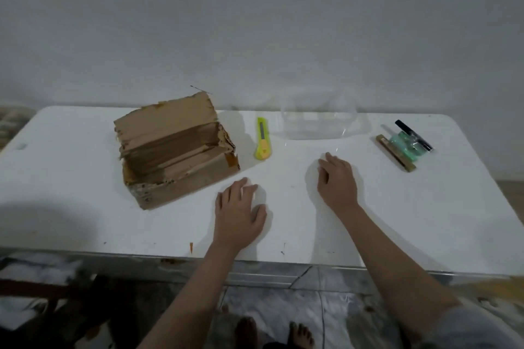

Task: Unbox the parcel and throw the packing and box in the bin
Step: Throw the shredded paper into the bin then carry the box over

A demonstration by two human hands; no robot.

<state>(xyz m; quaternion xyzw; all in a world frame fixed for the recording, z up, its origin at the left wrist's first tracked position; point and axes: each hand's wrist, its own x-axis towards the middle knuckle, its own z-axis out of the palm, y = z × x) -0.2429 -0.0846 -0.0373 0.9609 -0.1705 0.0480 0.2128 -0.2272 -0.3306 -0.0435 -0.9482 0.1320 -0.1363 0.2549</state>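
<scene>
Desk (85, 221): white, set against a pale wall, near edge scuffed.

Box (175, 150): brown cardboard, at ten o'clock from the left hand. Lies open and looks empty, flaps torn, back flap standing upright. Near corner ragged and stained.

Cutter (262, 138): yellow-green, lying just right of the box, apart from it, its long axis running twelve to six.

Plastic wrap (320, 122): clear packing, hard to make out, at twelve o'clock on the desk near the wall, beyond the right hand.

Unboxed items (405, 147): small cluster at two o'clock from the right hand: a brown stick, a green clear-wrapped piece, a black pen-like piece, lying side by side and touching.

Left hand (239, 211): palm down on the desk, fingers loosely spread, holding nothing, just off the box's near right corner.

Right hand (337, 178): palm down on the desk, fingers lightly curled with tips touching the surface, holding nothing, at six o'clock from the wrap.

Bare feet (272, 334): on a tiled floor, below the desk edge.
</scene>
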